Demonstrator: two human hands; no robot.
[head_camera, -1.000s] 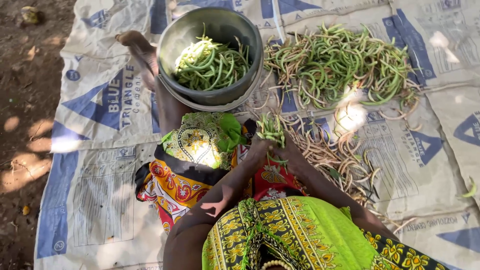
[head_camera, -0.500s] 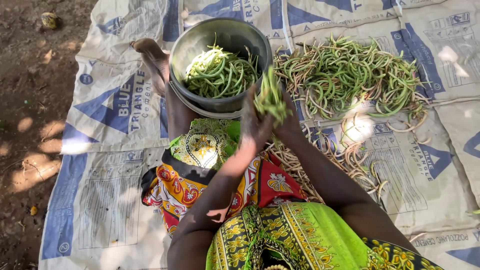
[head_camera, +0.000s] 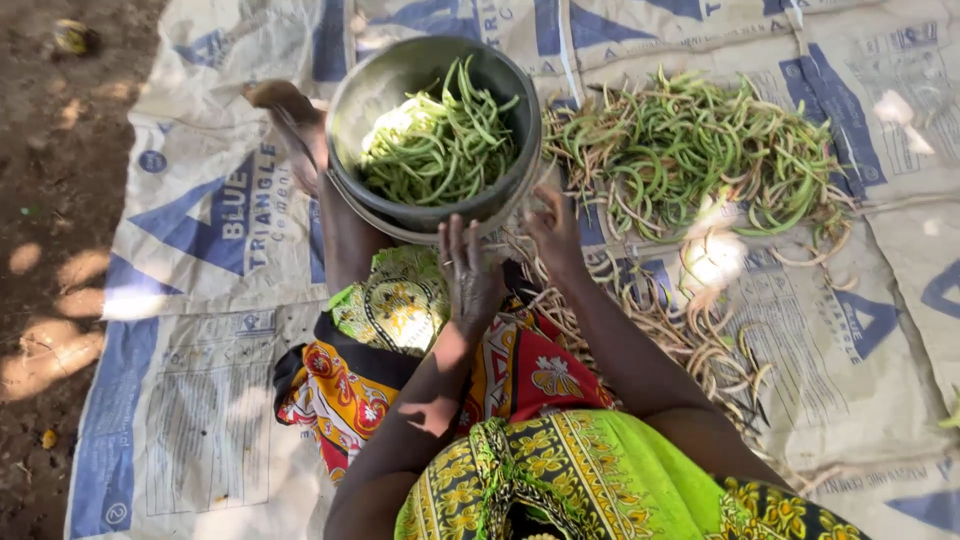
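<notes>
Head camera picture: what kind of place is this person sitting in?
Probably outdoors, in a yard or farm plot. Woven sacks are spread over bare dirt with dappled sunlight, and a heap of green bean pods lies beside a metal bowl.

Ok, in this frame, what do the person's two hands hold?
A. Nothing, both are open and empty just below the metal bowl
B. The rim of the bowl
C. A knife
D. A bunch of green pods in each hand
A: the left hand and right hand show spread, empty fingers just short of the metal bowl of green pods.
</notes>
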